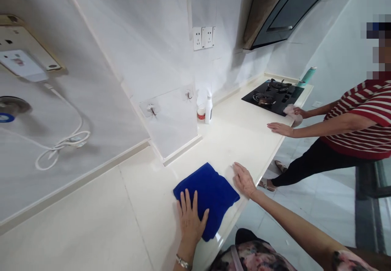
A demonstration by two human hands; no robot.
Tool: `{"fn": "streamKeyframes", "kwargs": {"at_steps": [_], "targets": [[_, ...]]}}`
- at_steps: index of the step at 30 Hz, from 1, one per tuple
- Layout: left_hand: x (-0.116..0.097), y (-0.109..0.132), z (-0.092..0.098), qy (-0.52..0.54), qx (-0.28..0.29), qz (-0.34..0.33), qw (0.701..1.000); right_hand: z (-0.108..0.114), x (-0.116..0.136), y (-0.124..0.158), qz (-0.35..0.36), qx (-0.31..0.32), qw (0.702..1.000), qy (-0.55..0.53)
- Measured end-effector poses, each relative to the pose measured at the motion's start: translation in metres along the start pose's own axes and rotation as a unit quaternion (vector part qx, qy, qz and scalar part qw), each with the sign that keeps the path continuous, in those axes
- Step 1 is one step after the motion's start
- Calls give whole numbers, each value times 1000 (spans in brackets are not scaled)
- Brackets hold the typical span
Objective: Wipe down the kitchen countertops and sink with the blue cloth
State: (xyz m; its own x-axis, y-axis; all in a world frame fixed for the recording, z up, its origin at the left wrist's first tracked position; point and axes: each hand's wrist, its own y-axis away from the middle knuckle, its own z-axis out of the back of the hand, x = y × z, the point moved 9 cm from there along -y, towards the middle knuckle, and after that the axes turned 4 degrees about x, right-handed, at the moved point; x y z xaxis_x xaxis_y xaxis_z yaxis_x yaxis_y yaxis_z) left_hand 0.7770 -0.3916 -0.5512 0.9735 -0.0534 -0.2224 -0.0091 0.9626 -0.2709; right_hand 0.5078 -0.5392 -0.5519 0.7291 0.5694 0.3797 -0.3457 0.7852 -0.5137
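A folded blue cloth lies flat on the cream countertop. My left hand rests palm down on the cloth's left corner, its fingers spread and stretched out. To the right of the cloth, my right hand lies on the counter near its front edge. The fingers of that hand are stretched out and close together, with nothing visible in them.
A co-worker's hand holds a pale pink cloth at the black gas hob. A white spray bottle and a red-and-white cup stand by the wall. A green cylindrical container stands beyond the hob.
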Motion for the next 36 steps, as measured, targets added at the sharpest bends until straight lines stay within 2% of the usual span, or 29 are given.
{"fn": "streamKeyframes", "kwargs": {"at_steps": [3, 5, 7, 11, 14, 16, 18, 21, 24, 28, 30, 36], "targets": [[13, 16, -1, -15, 17, 0, 1000, -18, 66, -5, 65, 30, 997, -38], [16, 18, -1, -19, 28, -8, 999, -35, 107, -8, 114, 75, 989, -54], [16, 17, 0, -19, 34, -12, 999, -51, 131, -10, 133, 130, 981, -49], [15, 16, 4, 5, 46, -19, 999, -73, 143, -10, 113, 234, 966, -12], [18, 19, 9, 57, 48, -7, 997, -82, 150, -13, 70, 287, 955, 3], [28, 22, 11, 121, 43, 37, 991, -85, 160, -17, 37, 303, 952, -10], [47, 24, 12, 184, 28, 113, 976, -85, 170, -22, 21, 312, 949, -37], [76, 22, 18, 190, -3, 216, 958, -79, 175, -27, 33, 332, 939, -78], [99, 8, 36, 99, -28, 265, 959, -64, 160, -28, 64, 353, 927, -110], [122, -11, 48, -12, -31, 335, 942, -42, 106, -27, 54, 352, 928, -104], [124, -16, 48, -49, -42, 347, 936, -32, 71, -26, 33, 338, 937, -75], [108, -17, 45, -97, -61, 320, 941, -7, -30, -32, -15, 289, 956, 44]]}}
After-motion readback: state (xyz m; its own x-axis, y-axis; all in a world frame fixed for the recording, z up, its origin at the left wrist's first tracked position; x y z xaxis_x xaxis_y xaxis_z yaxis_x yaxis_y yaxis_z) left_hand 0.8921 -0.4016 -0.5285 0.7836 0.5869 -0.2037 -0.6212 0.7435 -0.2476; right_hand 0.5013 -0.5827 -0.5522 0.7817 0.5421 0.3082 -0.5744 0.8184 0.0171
